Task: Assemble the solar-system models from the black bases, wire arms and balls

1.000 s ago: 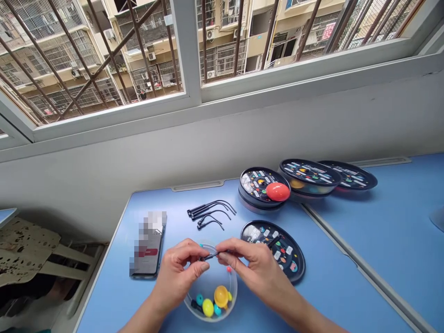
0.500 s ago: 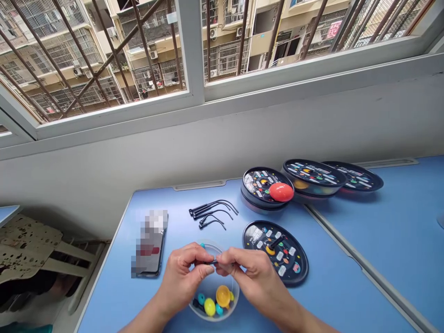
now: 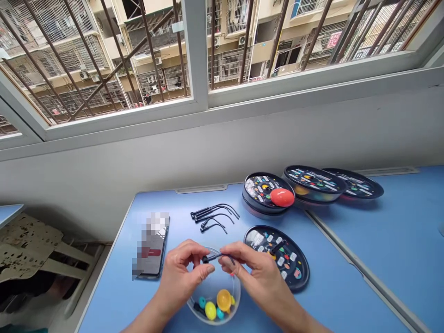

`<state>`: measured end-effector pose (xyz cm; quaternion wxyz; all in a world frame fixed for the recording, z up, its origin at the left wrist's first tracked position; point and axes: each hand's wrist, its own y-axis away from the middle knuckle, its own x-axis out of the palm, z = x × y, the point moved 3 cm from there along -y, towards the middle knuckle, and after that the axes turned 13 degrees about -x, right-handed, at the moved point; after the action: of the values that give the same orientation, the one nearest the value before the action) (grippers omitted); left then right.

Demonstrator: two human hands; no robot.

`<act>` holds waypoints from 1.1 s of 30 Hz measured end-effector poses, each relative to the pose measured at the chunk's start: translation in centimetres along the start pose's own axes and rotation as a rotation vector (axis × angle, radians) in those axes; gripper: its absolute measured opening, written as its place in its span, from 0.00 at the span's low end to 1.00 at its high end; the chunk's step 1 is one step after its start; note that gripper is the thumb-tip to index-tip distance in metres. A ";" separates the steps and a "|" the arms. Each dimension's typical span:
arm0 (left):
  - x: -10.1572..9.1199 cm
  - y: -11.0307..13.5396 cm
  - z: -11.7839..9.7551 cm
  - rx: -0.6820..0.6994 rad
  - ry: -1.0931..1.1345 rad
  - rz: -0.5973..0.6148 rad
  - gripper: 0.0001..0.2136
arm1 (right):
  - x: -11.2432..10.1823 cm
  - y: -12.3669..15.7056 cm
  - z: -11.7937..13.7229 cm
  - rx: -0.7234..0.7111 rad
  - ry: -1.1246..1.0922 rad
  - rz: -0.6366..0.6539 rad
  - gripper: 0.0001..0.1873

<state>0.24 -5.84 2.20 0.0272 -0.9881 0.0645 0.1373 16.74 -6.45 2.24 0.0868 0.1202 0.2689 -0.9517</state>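
My left hand (image 3: 182, 273) and my right hand (image 3: 258, 282) pinch a thin black rod piece (image 3: 217, 257) from opposite ends, above a clear plastic bowl (image 3: 212, 289). Inside the bowl lie small coloured balls, among them an orange one (image 3: 224, 299), a yellow one (image 3: 210, 311) and a teal one (image 3: 219, 313). Just right of my right hand, a flat black disc printed with planets (image 3: 287, 263) lies on the blue table, with a short black rod (image 3: 277, 246) on it. A bundle of black wire arms (image 3: 213, 218) lies beyond my hands.
A phone with a blurred screen (image 3: 151, 245) lies left of my hands. Round black-lidded cases (image 3: 315, 184) stand at the back, one with a red ball (image 3: 282, 197) on it. The blue table (image 3: 347, 259) ends at a wall below a barred window, with a drop at its left edge.
My hands have drawn slightly apart along the black rod piece, which now shows more clearly. The whole scene sits a little lower in the view as my head moved.
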 end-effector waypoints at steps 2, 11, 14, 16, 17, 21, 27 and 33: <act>0.1 -0.1 0.1 -0.012 0.040 0.023 0.07 | -0.1 0.1 -0.2 -0.017 0.017 -0.031 0.06; -0.6 -0.3 -0.1 -0.070 0.023 0.006 0.05 | -0.4 0.1 -0.4 -0.024 0.050 -0.069 0.06; -1.7 -1.3 -0.2 -0.188 0.094 -0.078 0.05 | -1.6 -0.2 -0.3 -0.001 0.057 -0.189 0.07; -2.1 -2.0 -0.1 -0.300 0.127 -0.120 0.05 | -2.4 -0.5 -0.5 0.025 0.065 -0.254 0.07; -2.1 -2.4 -0.1 -0.344 0.123 -0.124 0.05 | -2.6 -0.5 -0.6 0.034 0.070 -0.268 0.08; -1.1 -3.8 0.2 -0.431 0.022 -0.060 0.05 | -2.8 -0.6 -0.8 0.035 0.096 -0.257 0.08; -0.4 -6.2 0.4 -0.368 -0.307 0.041 0.05 | -2.9 -0.4 -0.3 0.007 0.103 -0.243 0.06; 0.1 -7.9 1.4 -0.323 -0.435 0.127 0.05 | -3.1 -0.4 0.1 -0.003 0.091 -0.260 0.06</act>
<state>0.98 2.05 1.08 -0.1260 -0.9210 0.0960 0.3559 19.56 -5.82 3.39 -0.0493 0.1275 0.2871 -0.9481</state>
